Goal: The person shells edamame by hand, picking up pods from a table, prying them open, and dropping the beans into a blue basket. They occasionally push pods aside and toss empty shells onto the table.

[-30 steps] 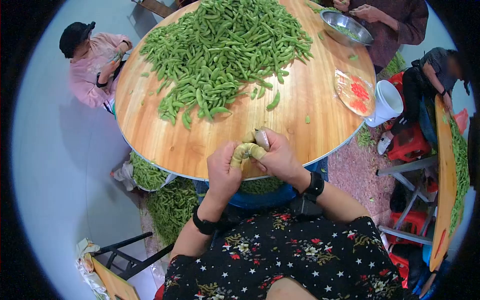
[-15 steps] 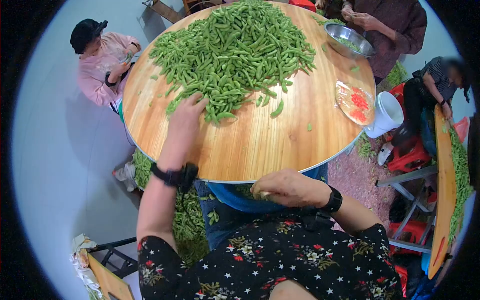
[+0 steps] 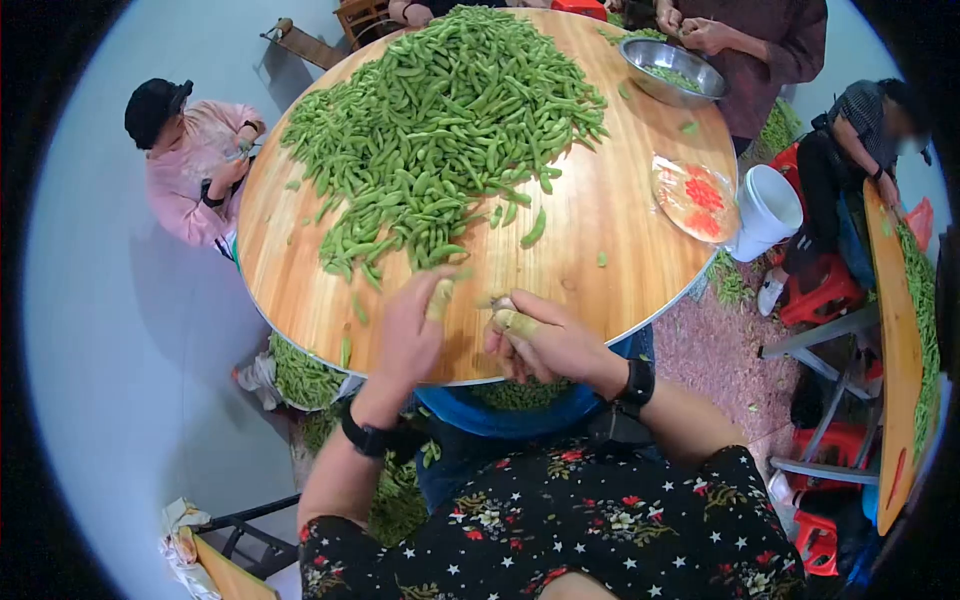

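- L hand (image 3: 412, 325): above surface (image 3: 650, 270), nr front edge; fingers part-curled, thumb apart, blurred. 1 blurry green pod (image 3: 460, 273) at tips, long axis approx L–R; can't tell if gripped.
- R hand (image 3: 535, 335): just right of L, fingers bent inward; can't tell what, if anything, it's gripping.
- Edamame heap (image 3: 450, 120): centre to far edge, too many to count, pods pointing all ways.
- 1 loose pod (image 3: 533, 228) nr heap: long axis near–far, far end tipped R.
- Far-right edge: 1 steel bowl (image 3: 645, 50).
- Right edge: 1 wrapped disc (image 3: 697, 197), red marks.
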Motion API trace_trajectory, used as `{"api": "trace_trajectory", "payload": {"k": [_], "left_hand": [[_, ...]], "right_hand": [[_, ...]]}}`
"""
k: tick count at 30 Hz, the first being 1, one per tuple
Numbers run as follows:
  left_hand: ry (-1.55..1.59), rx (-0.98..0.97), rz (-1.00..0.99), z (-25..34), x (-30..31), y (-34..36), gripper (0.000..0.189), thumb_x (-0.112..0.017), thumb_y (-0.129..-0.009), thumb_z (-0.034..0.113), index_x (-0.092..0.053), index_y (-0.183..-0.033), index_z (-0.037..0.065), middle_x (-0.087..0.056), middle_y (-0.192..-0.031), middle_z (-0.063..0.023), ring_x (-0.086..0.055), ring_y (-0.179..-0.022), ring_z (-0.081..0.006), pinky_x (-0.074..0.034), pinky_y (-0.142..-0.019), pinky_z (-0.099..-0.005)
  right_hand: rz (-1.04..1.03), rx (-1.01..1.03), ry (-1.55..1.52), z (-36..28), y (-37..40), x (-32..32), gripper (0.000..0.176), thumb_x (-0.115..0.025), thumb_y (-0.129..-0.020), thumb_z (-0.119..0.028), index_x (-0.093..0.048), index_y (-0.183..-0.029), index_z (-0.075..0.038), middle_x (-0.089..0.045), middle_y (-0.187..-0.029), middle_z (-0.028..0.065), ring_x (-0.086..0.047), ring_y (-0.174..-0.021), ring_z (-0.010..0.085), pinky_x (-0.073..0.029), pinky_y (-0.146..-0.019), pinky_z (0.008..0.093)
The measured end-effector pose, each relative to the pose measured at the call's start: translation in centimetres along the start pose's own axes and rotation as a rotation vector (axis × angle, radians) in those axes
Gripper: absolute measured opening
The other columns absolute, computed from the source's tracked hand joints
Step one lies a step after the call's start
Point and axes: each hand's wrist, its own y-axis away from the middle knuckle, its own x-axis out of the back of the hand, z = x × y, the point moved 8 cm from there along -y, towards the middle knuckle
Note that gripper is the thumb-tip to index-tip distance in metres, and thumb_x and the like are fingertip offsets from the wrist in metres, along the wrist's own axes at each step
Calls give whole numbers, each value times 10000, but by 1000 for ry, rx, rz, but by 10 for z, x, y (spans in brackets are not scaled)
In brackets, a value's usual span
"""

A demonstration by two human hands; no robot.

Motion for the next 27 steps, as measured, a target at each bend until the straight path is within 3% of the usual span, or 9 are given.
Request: {"api": "trace_trajectory", "payload": {"k": [5, 9, 15, 17, 23, 27], "left_hand": [[289, 193, -122, -2, -23, 27, 330, -526, -884, 33, -605, -1204, 35, -631, -920, -155, -626, -844, -233, -474, -751, -313], [322, 140, -76, 3, -25, 29, 329, -543, -871, 9, -611, -1192, 27, -653, -953, -159, -644, -843, -228, -490, -751, -297], [338, 165, -64, 14, -23, 30, 364, -540, -871, 2, -584, -1232, 25, -668, -1040, -174, -664, -889, -218, -497, -798, -293], [519, 241, -98, 11, -29, 34, 377, -517, -868, -16, -578, -1238, 22, -670, -1040, -181, -666, -911, -233, -497, -812, -301], [368, 95, -18, 20, -19, 26, 402, -491, -844, -47, -584, -1229, 22, -658, -1077, -188, -659, -967, -247, -491, -836, -303], [380, 148, -61, 22, -17, 28, 403, -494, -835, -49, -591, -1220, 22, -647, -1107, -196, -655, -991, -241, -489, -846, -299]], "right_hand": [[101, 94, -151, 2, -2, -5, 213, -403, -1001, -226, -450, -1075, -32, -585, -771, 75, -537, -454, 124, -383, -349, 233], [128, 86, -136, -2, 3, -4, 234, -391, -1002, -205, -389, -1161, -33, -583, -833, 78, -528, -450, 122, -357, -332, 219], [104, 143, -138, -6, 7, -6, 247, -381, -1000, -182, -374, -1198, -36, -569, -805, 70, -495, -429, 123, -361, -342, 226], [104, 141, -158, -7, 8, -7, 248, -385, -1000, -191, -376, -1197, -41, -566, -799, 69, -493, -431, 122, -358, -345, 228], [87, 97, -250, -8, 12, -9, 240, -399, -998, -221, -391, -1180, -64, -556, -779, 60, -484, -441, 112, -341, -352, 225], [115, 109, -198, -7, 13, -8, 179, -395, -995, -198, -416, -1120, -73, -549, -751, 44, -461, -426, 95, -332, -353, 217]]}}
